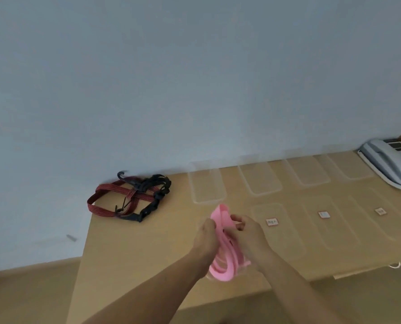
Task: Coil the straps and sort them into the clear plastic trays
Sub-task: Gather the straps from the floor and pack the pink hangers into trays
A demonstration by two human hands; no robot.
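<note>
A pink strap [222,218] is held up over the wooden table [148,249], folded into loops that hang down between my wrists. My left hand [205,237] grips it from the left and my right hand [248,232] pinches it from the right. A red striped bungee strap [124,196] tangled with a black strap [155,190] lies at the table's far left corner by the wall. Several clear plastic trays stand along the wall, the nearest one [206,183] just beyond the pink strap.
Several clear lids with small labels lie flat in front of the trays, one [272,222] right of my hands. A grey desk phone [391,163] sits at the far right. The table's left edge drops off near the bungee straps.
</note>
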